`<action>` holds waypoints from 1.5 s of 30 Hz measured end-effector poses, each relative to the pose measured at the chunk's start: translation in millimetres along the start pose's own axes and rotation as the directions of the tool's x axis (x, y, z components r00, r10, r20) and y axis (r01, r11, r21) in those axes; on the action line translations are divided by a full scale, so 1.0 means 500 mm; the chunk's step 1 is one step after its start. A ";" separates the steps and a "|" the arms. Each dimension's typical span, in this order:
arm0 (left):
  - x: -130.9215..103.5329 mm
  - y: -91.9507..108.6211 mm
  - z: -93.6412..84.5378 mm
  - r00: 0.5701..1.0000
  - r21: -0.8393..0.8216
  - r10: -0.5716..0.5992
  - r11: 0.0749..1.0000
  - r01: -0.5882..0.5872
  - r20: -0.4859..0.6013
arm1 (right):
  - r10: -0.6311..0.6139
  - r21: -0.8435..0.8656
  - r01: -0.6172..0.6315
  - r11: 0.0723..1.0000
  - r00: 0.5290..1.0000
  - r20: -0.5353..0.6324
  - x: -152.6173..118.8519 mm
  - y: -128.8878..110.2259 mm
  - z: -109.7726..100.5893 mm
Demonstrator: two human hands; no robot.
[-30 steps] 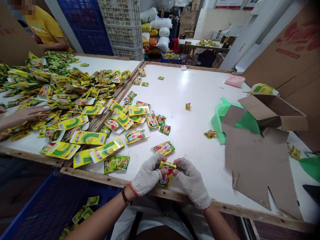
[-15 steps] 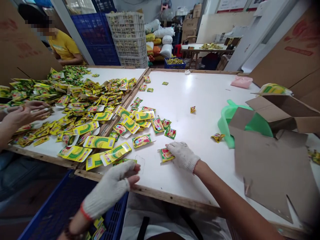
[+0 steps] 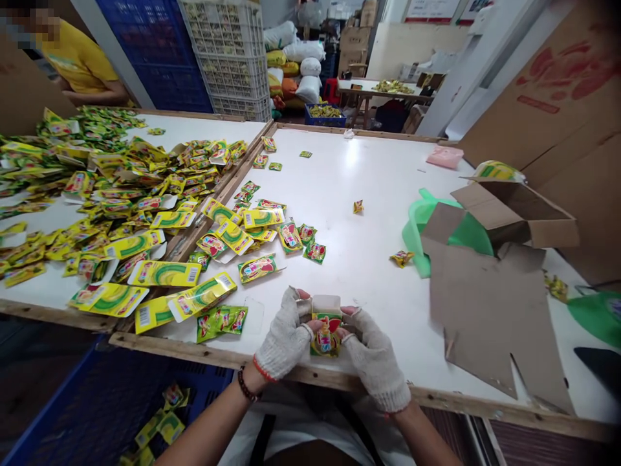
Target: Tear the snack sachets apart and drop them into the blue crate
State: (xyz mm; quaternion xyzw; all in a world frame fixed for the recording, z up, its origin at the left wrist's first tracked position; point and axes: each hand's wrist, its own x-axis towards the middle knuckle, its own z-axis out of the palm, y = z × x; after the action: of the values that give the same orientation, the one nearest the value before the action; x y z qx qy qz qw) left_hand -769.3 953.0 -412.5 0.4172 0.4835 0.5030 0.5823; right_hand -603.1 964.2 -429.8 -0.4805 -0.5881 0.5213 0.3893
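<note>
Head view: box (image 3: 326, 335) between hands (image 3: 284, 340) (image 3: 377, 359)

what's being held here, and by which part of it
A small printed box, held by its sides: the left hand has its grip at the left edge, the right hand at the right.

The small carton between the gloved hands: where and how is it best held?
I'd grip the carton lightly by its left and right edges, one hand from each side, as the left hand and right hand are placed. Its print faces the camera and a white flap seems to stand up at the far end, so leave that end clear.
</note>
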 end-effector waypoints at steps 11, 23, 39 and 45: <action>0.004 0.024 -0.029 0.986 0.378 0.029 0.921 -0.090 0.164 | -0.015 -0.125 0.027 0.992 0.995 0.094 0.048 -0.039 -0.022; 0.023 0.084 -0.044 0.969 0.504 -0.048 0.860 -0.084 0.243 | -0.054 -0.276 0.116 0.954 0.974 0.222 0.048 -0.082 -0.018; -0.032 0.050 -0.051 0.914 0.557 0.205 0.739 -0.380 0.351 | -0.226 -0.253 0.298 0.920 0.933 0.279 0.012 -0.043 -0.033; 0.043 0.109 -0.160 0.960 0.780 0.273 0.586 -0.219 0.065 | 0.020 -0.143 -0.020 0.990 1.000 0.001 0.032 -0.047 0.056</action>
State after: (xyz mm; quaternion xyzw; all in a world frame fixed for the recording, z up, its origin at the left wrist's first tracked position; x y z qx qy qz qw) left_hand -857.1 982.2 -377.3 0.6750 0.6086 0.3317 0.2530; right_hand -637.4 973.1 -411.4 -0.5122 -0.6195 0.4825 0.3479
